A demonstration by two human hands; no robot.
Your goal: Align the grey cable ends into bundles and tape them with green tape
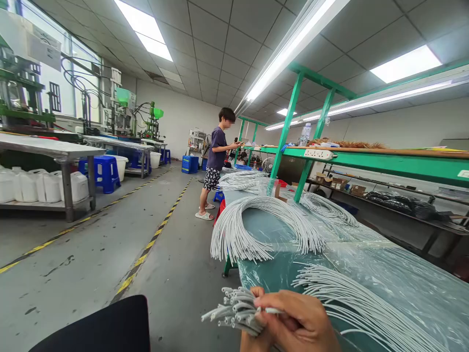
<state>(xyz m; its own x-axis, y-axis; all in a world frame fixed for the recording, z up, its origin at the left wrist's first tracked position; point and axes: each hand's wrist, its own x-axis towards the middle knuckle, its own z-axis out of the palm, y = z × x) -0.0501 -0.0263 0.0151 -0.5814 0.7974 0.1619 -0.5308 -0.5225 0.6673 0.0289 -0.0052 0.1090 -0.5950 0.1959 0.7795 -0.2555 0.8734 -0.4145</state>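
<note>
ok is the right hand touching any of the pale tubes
Touching: the head view shows the right hand with a pale tube pinched between thumb and forefinger.

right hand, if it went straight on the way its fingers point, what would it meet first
Probably the bundle of pale tube ends in the left hand, directly ahead of the right hand toward picture left. Depth is unclear, so it might brush the left hand's fingers first.
</note>
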